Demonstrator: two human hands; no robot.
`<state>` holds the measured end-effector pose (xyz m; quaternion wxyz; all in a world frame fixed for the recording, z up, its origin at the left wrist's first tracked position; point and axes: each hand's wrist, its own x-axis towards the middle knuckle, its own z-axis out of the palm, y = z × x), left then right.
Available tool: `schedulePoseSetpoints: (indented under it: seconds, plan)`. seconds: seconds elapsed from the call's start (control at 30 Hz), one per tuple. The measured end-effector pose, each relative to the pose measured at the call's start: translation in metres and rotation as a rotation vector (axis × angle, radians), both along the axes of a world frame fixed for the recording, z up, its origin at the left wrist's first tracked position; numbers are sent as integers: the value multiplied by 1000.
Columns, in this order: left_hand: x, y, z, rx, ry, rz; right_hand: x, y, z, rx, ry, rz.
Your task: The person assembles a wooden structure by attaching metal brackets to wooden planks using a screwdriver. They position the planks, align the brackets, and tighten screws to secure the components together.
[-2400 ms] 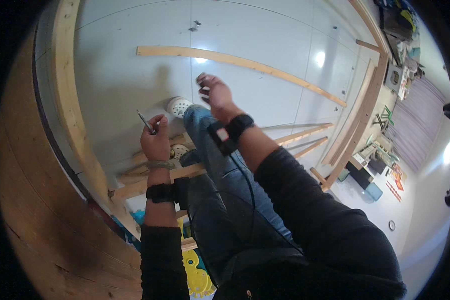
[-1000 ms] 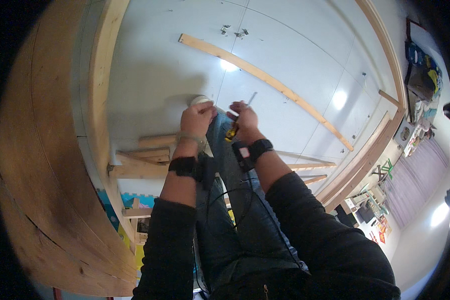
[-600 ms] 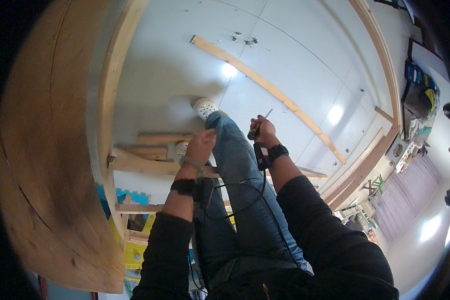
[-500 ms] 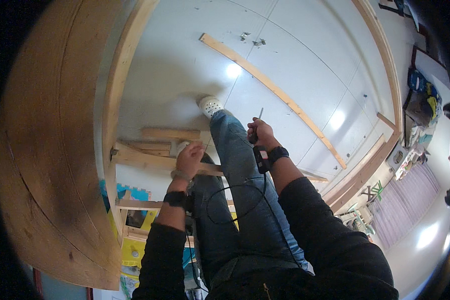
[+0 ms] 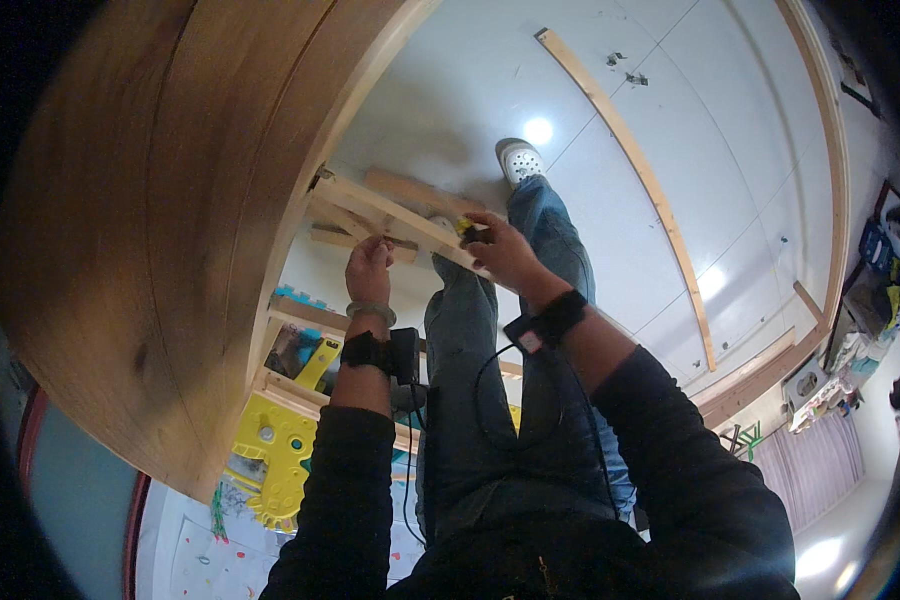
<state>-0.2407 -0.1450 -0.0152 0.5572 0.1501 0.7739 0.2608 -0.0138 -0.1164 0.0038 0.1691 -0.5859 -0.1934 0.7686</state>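
Observation:
My right hand [image 5: 507,253] is closed round a screwdriver [image 5: 471,233] with a black and yellow handle, over a light wooden crossbar [image 5: 410,218]. The screwdriver's tip cannot be made out here. Just on the near side of that crossbar, my left hand [image 5: 370,268] has its fingers pressed together; whatever they pinch, if anything, is too small to tell. The crossbar runs from a metal bracket [image 5: 320,178] on the wooden frame, slanting toward my legs. Short wooden boards [image 5: 420,190] lie on the floor beyond and beneath it.
A large brown wooden panel [image 5: 160,200] rises on the left. On the pale floor lie a long wooden slat [image 5: 630,150] and small metal brackets [image 5: 637,79]. A yellow plastic piece [image 5: 275,460] is at lower left. Black cables [image 5: 480,400] hang from my wrists.
My view has swung left, so the panel fills more of it. The right hand has brought the screwdriver from beside my leg to the crossbar, closer to my left hand.

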Motion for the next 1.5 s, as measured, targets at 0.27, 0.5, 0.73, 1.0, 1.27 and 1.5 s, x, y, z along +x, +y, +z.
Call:
schedulePoseSetpoints:
  seconds: [0.27, 0.5, 0.73, 1.0, 1.27, 1.5]
  plan:
    - [-36, 23, -12, 3, -3, -63, -90, 15, -2, 57, -190, 73]
    - [-47, 45, -18, -10, -120, -38, -109, 53, -18, 351, -261, 150]
    - [-30, 27, -16, 1, -125, 68, -120, 63, -35, 218, -195, 191]
    - [-27, 25, -59, 47, -38, -119, -75, 41, -19, 34, -152, -153]
    - [-12, -1, -79, -42, 227, -186, -6, -5, -27, -240, -62, 25]
    - [21, -10, -80, 147, -124, 303, 36, 1, -63, -65, 67, 199]
